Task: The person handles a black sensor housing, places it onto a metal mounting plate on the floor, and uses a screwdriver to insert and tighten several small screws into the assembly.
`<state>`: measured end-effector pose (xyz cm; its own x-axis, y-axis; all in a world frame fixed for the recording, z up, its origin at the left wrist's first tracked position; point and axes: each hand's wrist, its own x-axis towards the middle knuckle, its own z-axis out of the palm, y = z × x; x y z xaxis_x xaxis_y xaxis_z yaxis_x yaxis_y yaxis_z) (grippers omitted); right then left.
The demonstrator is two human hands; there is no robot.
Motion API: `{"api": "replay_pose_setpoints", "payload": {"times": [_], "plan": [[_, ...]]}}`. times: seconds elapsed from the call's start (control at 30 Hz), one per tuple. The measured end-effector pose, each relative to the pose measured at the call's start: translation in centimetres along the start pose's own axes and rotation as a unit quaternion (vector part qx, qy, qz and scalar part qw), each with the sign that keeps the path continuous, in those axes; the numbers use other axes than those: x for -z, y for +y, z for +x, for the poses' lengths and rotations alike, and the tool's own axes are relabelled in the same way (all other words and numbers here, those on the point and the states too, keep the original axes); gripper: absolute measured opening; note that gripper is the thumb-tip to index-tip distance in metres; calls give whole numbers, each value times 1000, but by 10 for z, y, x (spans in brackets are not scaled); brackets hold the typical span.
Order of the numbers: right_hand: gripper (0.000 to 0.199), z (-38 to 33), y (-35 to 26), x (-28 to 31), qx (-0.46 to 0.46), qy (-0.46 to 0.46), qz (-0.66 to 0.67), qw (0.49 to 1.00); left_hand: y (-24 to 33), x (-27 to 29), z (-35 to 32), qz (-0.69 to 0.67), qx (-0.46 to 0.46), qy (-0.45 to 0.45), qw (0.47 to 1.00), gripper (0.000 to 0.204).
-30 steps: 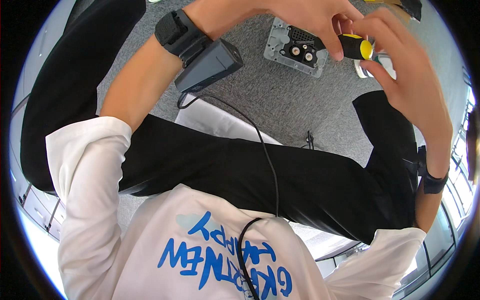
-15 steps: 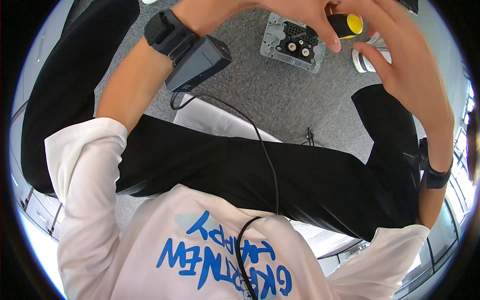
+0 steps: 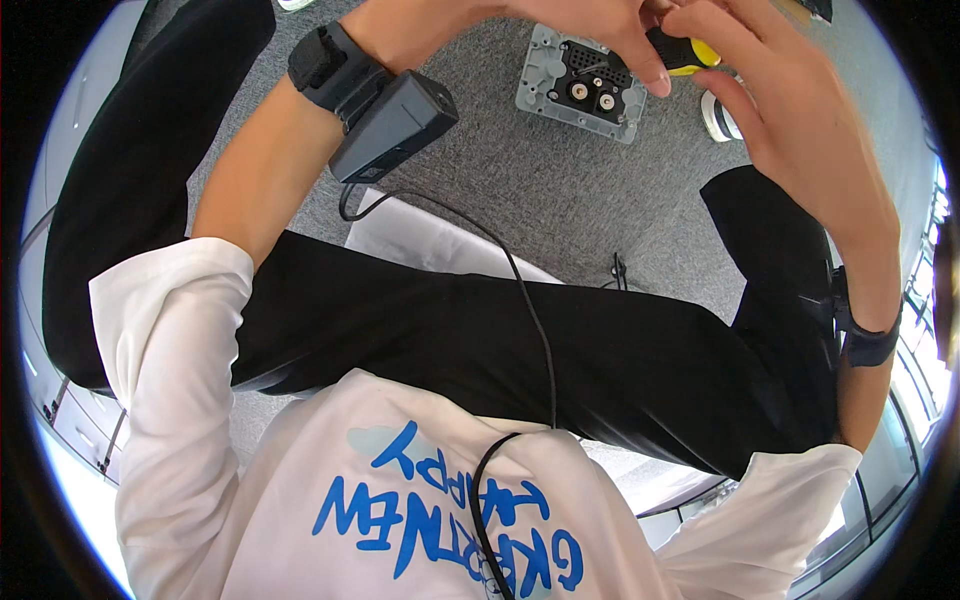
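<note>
Gripping the yellow-and-black screwdriver handle (image 3: 685,52) between left hand (image 3: 590,25) fingertips and half-curled right hand (image 3: 790,110), above the grey socket module (image 3: 580,85) on carpet (image 3: 520,190); best keep the tool upright, pressure steady

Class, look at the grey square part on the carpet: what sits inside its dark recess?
Inside the grey square part, two round metal fittings sit side by side in the dark recess. The left hand, gripping a yellow-handled tool, covers its upper edge.

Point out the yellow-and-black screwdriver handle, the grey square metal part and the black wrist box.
yellow-and-black screwdriver handle (image 3: 688,52), head view, yellow grip
grey square metal part (image 3: 582,72), head view, dark centre
black wrist box (image 3: 395,125), head view, top face
</note>
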<state>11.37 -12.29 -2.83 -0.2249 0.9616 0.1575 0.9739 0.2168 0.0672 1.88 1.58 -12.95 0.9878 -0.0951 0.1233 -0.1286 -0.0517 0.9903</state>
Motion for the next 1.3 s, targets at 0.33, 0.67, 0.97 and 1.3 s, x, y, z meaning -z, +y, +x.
{"api": "replay_pose_setpoints", "payload": {"times": [0.33, 0.67, 0.97, 1.3], "plan": [[33, 0, 45, 21, 55, -173, 102, 978, -4, -1, 5, -40, 27, 5, 999, 49], [31, 6, 54, 33, 38, -277, 27, 960, -6, 2, 3, -85, 30, -4, 996, 42], [29, -5, 40, 9, 97, -92, 131, 982, -3, 11, -13, -22, 85, 13, 996, 37], [28, -6, 36, 13, 63, -186, 49, 979, -6, -1, -3, -56, 36, -18, 998, 42]]}}
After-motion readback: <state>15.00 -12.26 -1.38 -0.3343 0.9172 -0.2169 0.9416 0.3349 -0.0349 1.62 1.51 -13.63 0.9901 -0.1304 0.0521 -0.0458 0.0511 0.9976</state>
